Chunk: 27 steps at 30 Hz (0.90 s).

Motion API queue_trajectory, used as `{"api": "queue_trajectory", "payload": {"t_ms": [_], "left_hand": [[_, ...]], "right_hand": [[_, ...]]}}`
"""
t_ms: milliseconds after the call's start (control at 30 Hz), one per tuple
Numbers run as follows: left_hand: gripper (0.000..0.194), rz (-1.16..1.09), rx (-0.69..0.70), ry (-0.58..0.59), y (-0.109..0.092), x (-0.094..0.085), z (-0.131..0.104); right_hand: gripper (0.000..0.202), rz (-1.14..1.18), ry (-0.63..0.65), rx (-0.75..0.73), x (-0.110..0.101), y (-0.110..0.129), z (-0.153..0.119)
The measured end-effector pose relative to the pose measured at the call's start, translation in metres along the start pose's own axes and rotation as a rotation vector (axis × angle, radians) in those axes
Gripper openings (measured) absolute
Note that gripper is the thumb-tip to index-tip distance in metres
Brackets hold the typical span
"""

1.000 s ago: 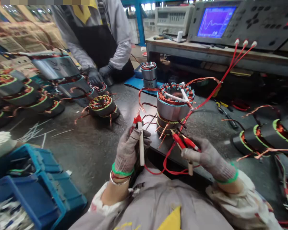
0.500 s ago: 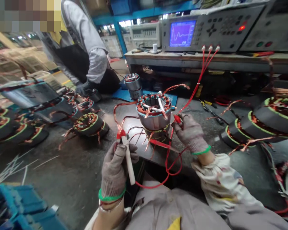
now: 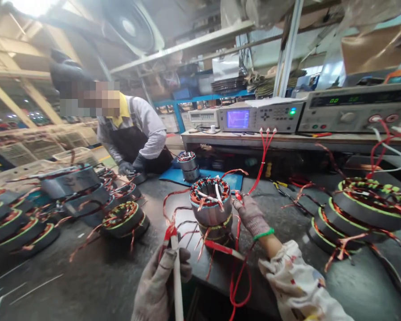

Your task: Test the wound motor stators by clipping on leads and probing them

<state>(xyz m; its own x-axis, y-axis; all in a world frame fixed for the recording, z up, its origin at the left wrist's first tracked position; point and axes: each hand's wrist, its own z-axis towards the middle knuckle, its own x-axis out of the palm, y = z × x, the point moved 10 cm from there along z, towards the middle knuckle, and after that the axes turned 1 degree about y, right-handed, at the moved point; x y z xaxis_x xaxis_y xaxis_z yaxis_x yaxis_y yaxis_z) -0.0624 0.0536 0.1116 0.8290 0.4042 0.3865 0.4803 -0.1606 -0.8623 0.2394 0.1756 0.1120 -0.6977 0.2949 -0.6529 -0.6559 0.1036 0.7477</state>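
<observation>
My left hand (image 3: pixel 162 281), in a grey knit glove, is closed around a test clip (image 3: pixel 176 272) with a white sleeve and red end. The clip's red end meets a copper lead from the wound stator (image 3: pixel 210 203), which stands on another stator (image 3: pixel 217 229). Gloved too, my right hand (image 3: pixel 250 216) pinches a second, red test clip (image 3: pixel 238 195) at the stator's right side; its jaws are too small to make out. A third red-and-white clip (image 3: pixel 223 248) hangs in front of the lower stator.
Red leads (image 3: pixel 263 160) run up to a tester (image 3: pixel 260 117) on the shelf. Stacked stators stand at right (image 3: pixel 357 218) and left (image 3: pixel 123 218). Pliers (image 3: pixel 292 196) lie behind my right hand. A co-worker (image 3: pixel 133 133) handles parts at the far left.
The view has tilted up, showing more shelf and the co-worker. The tester's lamp has turned from red to green. My right hand is slightly closer to the stator; both hands keep their clips.
</observation>
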Motion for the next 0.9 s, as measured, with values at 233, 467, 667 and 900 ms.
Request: {"api": "queue_trajectory", "payload": {"t_ms": [233,467,667,900], "left_hand": [[0.064,0.004,0.036,-0.037,-0.003,-0.001,-0.004],[0.062,-0.011,0.038,-0.028,-0.003,-0.002,-0.003],[0.065,0.043,0.071,0.008,-0.007,0.003,-0.003],[0.058,0.043,0.109,0.118,-0.010,0.015,-0.004]], "right_hand": [[0.041,0.040,0.014,0.009,0.007,-0.007,0.003],[0.035,0.053,-0.006,0.000,0.006,-0.008,0.002],[0.037,0.054,-0.001,-0.009,0.001,-0.002,0.002],[0.041,0.011,0.010,0.011,0.000,-0.002,0.012]]}}
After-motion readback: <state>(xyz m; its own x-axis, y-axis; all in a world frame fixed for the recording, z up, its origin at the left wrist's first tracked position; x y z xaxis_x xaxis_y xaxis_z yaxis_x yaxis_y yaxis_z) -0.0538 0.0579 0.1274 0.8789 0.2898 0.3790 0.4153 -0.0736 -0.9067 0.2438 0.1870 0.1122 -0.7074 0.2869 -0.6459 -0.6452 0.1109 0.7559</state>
